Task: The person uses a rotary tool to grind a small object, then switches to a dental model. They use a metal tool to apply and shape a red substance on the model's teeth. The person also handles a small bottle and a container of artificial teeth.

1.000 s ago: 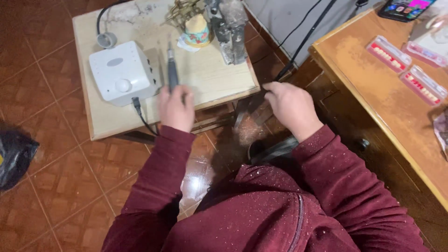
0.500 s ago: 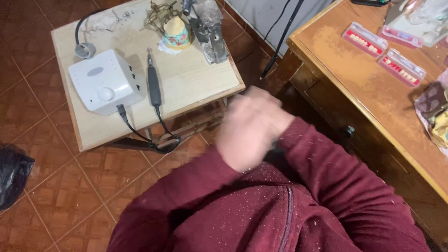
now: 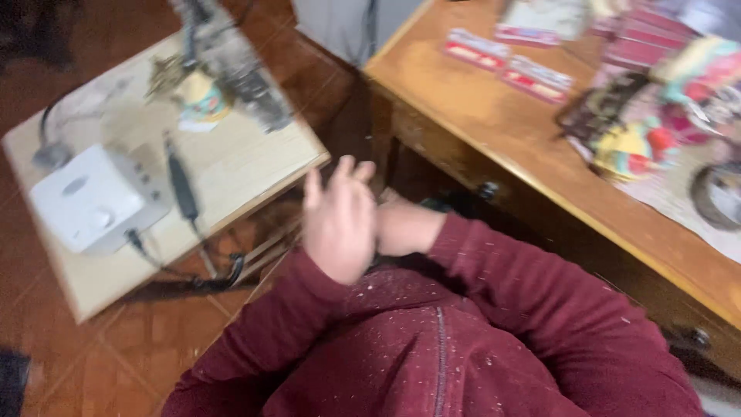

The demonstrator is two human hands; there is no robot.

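Observation:
My left hand (image 3: 338, 220) is raised in front of my chest, back toward the camera, fingers slightly spread, holding nothing. My right hand (image 3: 401, 228) is pressed against it from behind and is mostly hidden, so its fingers cannot be made out. Both arms wear dark red sleeves speckled with white dust. On the small light wooden table (image 3: 255, 162) to the left lie a white control box (image 3: 89, 201) and a black pen-shaped handpiece (image 3: 181, 185) with a cable. Neither hand touches them.
A cluttered pile with a small round pot (image 3: 202, 93) sits at the far side of the small table. To the right stands a large wooden desk (image 3: 494, 139) with flat red packages (image 3: 536, 77) and colourful items (image 3: 656, 116). Reddish tile floor (image 3: 123, 355) lies below.
My left hand let go of the black handpiece and left the small table. Both hands came together in front of my chest. The view swung right toward the desk.

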